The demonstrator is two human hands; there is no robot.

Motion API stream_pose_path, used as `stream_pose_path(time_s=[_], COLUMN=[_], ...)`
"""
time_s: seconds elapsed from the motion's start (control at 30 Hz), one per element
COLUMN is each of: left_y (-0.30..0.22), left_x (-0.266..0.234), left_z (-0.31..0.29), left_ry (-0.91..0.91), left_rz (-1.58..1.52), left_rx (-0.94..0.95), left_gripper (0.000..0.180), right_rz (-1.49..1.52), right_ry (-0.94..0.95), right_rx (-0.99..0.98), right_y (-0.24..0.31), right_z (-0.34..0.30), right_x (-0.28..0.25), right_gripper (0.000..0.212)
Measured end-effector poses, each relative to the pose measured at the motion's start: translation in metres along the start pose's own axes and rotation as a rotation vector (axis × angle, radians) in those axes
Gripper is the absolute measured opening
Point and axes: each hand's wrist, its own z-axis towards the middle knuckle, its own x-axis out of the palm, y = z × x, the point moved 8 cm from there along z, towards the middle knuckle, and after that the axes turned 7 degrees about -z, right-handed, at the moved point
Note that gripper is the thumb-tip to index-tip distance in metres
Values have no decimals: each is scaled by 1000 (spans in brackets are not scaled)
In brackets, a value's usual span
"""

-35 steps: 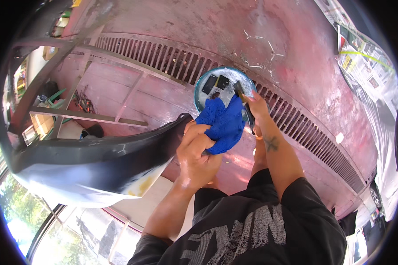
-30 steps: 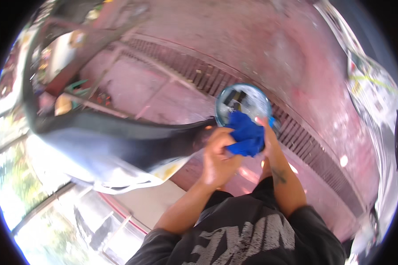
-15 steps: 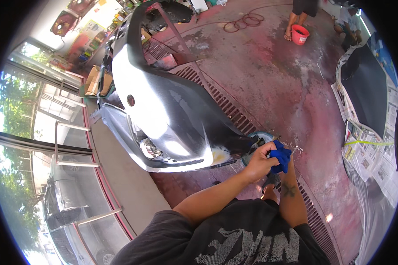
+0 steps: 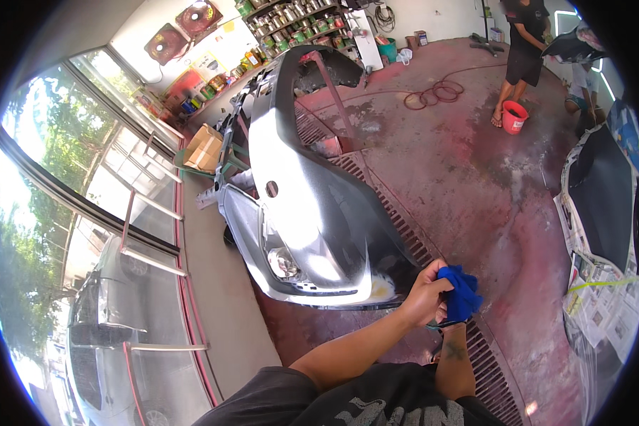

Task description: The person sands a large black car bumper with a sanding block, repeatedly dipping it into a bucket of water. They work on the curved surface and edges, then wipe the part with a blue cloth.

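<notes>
My left hand (image 4: 423, 297) is closed on a bunched blue cloth (image 4: 463, 292), in front of my body. The right forearm rises into the underside of the cloth. The cloth and my left hand cover most of my right hand (image 4: 453, 328), so its fingers are hidden. Just left of the hands is a car bumper (image 4: 302, 192), patchy silver-white and dark grey, with a pale yellowish spot (image 4: 382, 287) near its close corner. A headlight (image 4: 282, 263) shows at its left side.
A floor grating (image 4: 500, 362) runs past my right side. Newspaper-masked dark panel (image 4: 602, 192) stands at right. Farther off, a person (image 4: 524, 50) stands beside a red bucket (image 4: 514, 119), with a coiled hose (image 4: 434, 94) nearby. Shelves of cans (image 4: 295, 27) line the back; windows (image 4: 85, 163) fill the left.
The view has tilted up, showing more of the back wall and the standing person. The blue cloth is looser and hangs more to the right of my left hand.
</notes>
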Motion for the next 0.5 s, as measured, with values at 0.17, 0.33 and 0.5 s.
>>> stream_pose_path(time_s=[0.17,0.33,0.5], left_y=[15,56,69], left_x=[-30,-54,-55], left_z=[19,30,20], left_ry=[-37,-138,13], left_rz=[-153,73,120], left_rx=[68,-133,-248], left_gripper=[32,68,73], right_rz=[734,-549,-628], right_ry=[52,8,50], right_rx=[117,-367,-103], right_y=[-4,-16,15], right_z=[-16,-11,11], right_x=[4,-57,-59], right_gripper=[50,50,36])
